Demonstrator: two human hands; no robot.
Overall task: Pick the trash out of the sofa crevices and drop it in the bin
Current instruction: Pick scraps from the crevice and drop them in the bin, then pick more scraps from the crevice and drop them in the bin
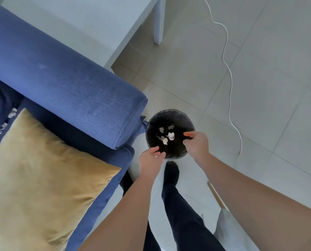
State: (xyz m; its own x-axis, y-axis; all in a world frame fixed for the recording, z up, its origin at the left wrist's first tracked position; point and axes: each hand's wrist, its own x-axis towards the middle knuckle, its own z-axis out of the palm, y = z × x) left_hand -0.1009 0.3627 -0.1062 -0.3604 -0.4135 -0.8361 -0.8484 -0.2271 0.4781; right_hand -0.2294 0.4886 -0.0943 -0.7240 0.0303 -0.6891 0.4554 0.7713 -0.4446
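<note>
No brand, label or writing can be read anywhere in the view. A round black bin with a thin rim and what looks like a fine mesh wall is seen from above on the pale tiled floor, just beside the end of the sofa armrest. Several small crumpled paper scraps, whitish and irregular, lie on its dark bottom. The left hand is held over the near rim with its fingers curled loosely; a tiny pale fleck shows at the fingertips, though whether anything is gripped cannot be told. The right hand is held over the bin's right edge, thumb and forefinger spread apart and nothing seen between them.

The sofa is covered in a blue woven fabric with a visible weave and a stitched seam along the boxy, rounded armrest. A mustard cushion of a smooth, velvety cloth (softly creased, with pointed corners) rests on the seat. More crumpled paper bits are lodged in the crevice at the far left, between the cushion and the darker blue upholstery. A white desk with a square leg stands behind the armrest, and a thin white cable is trailed in loose curves across the tiles. Dark trousers and a dark sock are visible below the bin
</note>
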